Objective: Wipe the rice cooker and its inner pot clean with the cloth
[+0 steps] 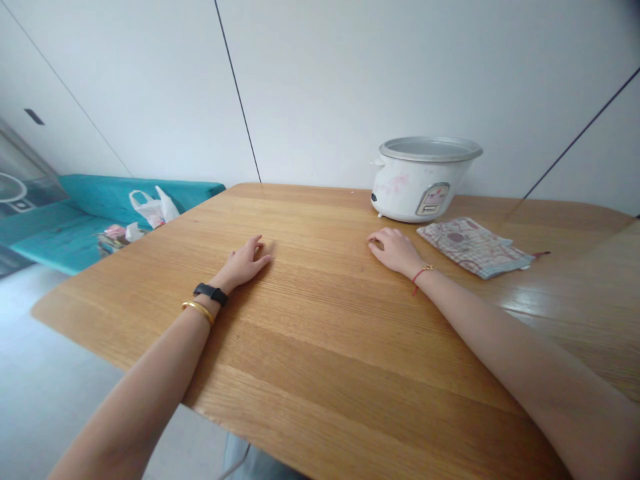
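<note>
My left hand (247,261) rests on the wooden table (310,320) left of centre, fingers loosely curved and apart, holding nothing. A black band and a gold bangle circle that wrist. To the right, my right hand (393,249) lies palm down on the wood with relaxed fingers and nothing in them; a red cord bracelet is on its wrist. Just behind it stands a white rice cooker (415,183) with a pink flower print, its lid off and its inside mostly hidden. Beside the right hand lies a folded patterned cloth (470,245), apart from the fingers.
A white panelled wall (310,87) runs behind the table. Left of the table is a teal sofa (75,233) with a white plastic bag (155,208) and a small pile of things on it. The table's near edge crosses under my left forearm.
</note>
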Available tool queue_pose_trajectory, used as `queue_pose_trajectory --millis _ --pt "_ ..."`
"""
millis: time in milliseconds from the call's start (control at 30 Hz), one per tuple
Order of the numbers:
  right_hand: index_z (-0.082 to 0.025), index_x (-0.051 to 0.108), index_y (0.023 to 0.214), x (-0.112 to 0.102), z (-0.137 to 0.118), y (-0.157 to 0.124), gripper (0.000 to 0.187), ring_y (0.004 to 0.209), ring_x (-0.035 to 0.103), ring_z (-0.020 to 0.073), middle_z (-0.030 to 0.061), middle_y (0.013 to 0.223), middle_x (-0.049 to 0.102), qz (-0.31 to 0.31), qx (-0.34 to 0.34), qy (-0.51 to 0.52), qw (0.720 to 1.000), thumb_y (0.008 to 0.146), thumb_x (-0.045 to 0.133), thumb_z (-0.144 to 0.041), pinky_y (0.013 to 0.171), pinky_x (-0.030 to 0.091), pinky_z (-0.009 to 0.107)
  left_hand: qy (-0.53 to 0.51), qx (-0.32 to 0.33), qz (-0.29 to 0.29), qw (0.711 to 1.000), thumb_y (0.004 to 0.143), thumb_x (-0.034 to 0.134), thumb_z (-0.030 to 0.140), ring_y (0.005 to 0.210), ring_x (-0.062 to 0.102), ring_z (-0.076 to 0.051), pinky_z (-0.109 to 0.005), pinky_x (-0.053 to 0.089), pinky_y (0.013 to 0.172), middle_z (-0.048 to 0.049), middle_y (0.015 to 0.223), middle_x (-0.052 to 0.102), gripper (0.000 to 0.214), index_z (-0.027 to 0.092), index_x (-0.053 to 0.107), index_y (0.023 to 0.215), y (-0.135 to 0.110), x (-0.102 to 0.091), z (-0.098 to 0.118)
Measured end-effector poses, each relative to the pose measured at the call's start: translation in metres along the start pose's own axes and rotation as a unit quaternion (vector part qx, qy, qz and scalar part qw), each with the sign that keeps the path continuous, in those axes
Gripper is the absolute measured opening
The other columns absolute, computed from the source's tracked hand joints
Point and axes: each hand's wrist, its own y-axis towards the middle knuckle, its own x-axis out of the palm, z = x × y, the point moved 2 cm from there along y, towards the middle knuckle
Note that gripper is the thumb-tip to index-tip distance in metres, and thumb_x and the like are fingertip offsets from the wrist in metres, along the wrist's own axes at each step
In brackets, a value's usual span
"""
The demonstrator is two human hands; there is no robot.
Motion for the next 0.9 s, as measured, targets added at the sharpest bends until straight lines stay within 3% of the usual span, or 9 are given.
queue_pose_trajectory --millis 233,500,767,900 --pt "-0.023 0.074 0.119 -0.0010 -0.0012 -0.0002 0.031 0.113 0.061 0.0301 0.0118 0.120 0.071 -0.004 0.000 -0.004 1.000 0.099 0.052 -0.033 0.096 0.048 0.044 0.038 0.000 -0.015 0.999 0.092 0.050 0.057 0.144 0.050 -0.033 -0.052 0.035 0.121 -0.0165 0.155 0.054 0.072 0.016 0.046 0.152 0.0013 0.0009 0.0002" --pt "-0.024 0.073 0.122 -0.0008 -0.0007 0.0000 0.032 0.115 0.060 0.0297 0.0117 0.122 0.070 -0.010 0.003 -0.005 1.000 0.100 0.052 -0.033 0.097 0.047 0.043 0.052 0.029 -0.020 0.998 0.092 0.049 0.056 0.142 0.052 -0.031 -0.050 0.035 0.122 -0.0111 0.152 0.058 0.057 0.022 0.063 0.135 0.0025 0.0005 -0.0009" --pt "-0.025 0.076 0.114 -0.0015 -0.0010 -0.0005 0.031 0.115 0.059 0.0289 0.0100 0.121 0.070 -0.015 0.005 0.002 1.000 0.100 0.050 -0.034 0.098 0.046 0.043 0.055 0.024 -0.017 0.998 0.093 0.050 0.055 0.142 0.051 -0.032 -0.055 0.034 0.121 -0.0112 0.153 0.057 0.053 0.024 0.065 0.133 0.0019 0.0001 0.0007" --pt "-0.025 0.076 0.114 -0.0008 -0.0003 -0.0007 0.031 0.114 0.059 0.0301 0.0109 0.120 0.070 -0.009 0.002 0.001 1.000 0.100 0.049 -0.035 0.097 0.047 0.045 0.048 0.031 -0.018 0.998 0.093 0.049 0.056 0.143 0.051 -0.032 -0.052 0.034 0.122 -0.0119 0.152 0.058 0.055 0.022 0.066 0.132 0.0020 0.0005 0.0010"
